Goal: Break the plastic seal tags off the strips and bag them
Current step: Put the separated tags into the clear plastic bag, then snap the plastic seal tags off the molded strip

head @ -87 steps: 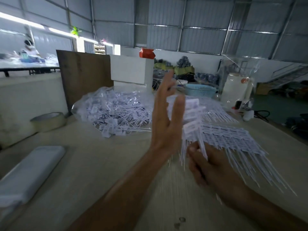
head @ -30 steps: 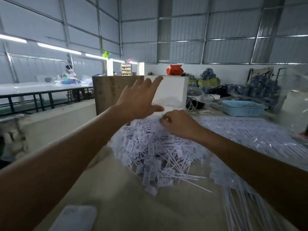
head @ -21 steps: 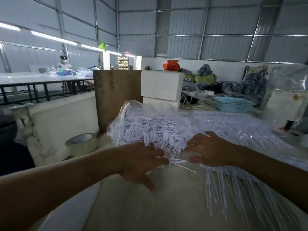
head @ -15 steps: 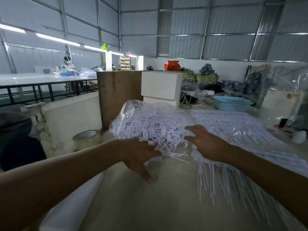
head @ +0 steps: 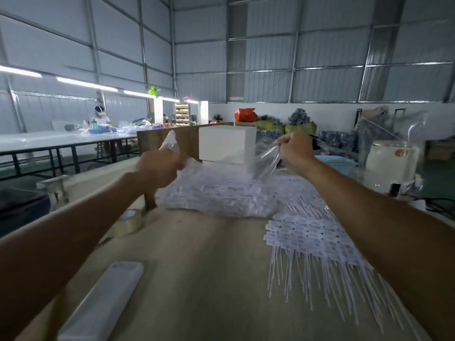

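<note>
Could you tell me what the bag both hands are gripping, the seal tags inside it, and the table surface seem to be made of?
The bag looks like thin clear plastic film: glossy, wrinkled, see-through where the left hand and right hand grip it. The seal tags appear to be matte white moulded plastic. The table looks like matte tan board or cardboard; which one is unclear.
</note>
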Tool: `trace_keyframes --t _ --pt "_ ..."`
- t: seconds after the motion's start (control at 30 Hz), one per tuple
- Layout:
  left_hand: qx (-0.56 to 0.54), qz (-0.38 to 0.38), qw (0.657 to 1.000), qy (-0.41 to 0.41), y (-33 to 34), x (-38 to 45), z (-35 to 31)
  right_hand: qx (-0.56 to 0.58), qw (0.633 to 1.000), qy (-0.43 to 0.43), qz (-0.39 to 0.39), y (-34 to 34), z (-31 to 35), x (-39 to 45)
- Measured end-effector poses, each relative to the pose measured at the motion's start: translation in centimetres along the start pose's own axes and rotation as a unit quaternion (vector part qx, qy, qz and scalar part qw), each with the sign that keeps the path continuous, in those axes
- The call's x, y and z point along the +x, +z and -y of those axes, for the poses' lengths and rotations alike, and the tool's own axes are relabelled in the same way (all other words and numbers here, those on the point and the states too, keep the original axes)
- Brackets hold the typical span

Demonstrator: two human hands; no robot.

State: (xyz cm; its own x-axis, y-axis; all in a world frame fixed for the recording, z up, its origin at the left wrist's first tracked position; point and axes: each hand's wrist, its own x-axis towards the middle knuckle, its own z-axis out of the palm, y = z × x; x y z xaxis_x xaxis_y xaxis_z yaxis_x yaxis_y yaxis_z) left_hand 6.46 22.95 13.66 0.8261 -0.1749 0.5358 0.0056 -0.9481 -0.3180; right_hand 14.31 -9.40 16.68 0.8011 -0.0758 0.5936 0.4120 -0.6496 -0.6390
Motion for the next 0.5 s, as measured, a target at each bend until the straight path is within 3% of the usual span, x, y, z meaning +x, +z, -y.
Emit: trace_keyframes --t 0.07,0.13,0.23,0.33,0.4,0.5 --pt "0.014 0.090 0.995 0.039 1.4 -1.3 -0.3 -0.056 0.992 -0.010 0.114 0.4 -0.2 -1.5" --pt "0.031 0.130 0.988 0.072 2.8 -2.7 -0.8 -0.058 0.982 -0.006 0.181 0.6 -0.8 -2.8" --pt "-0.086 0.236 0.964 0.083 3.8 -3.2 -1.4 0.029 0.985 0.020 0.170 0.3 -0.9 -4.2" --pt "-0.217 0.370 0.901 0.062 2.6 -2.8 -2.9 0.090 0.978 0.029 0.184 -0.3 -0.8 -6.3" --pt "-0.269 0.360 0.892 0.043 2.0 -2.3 -4.2 0.110 0.975 0.010 0.193 -0.9 -1.3 -8.7" --pt "-0.281 0.185 0.940 0.056 1.5 -2.0 -7.6 0.073 0.967 -0.041 0.239 -1.2 -3.6 -13.5"
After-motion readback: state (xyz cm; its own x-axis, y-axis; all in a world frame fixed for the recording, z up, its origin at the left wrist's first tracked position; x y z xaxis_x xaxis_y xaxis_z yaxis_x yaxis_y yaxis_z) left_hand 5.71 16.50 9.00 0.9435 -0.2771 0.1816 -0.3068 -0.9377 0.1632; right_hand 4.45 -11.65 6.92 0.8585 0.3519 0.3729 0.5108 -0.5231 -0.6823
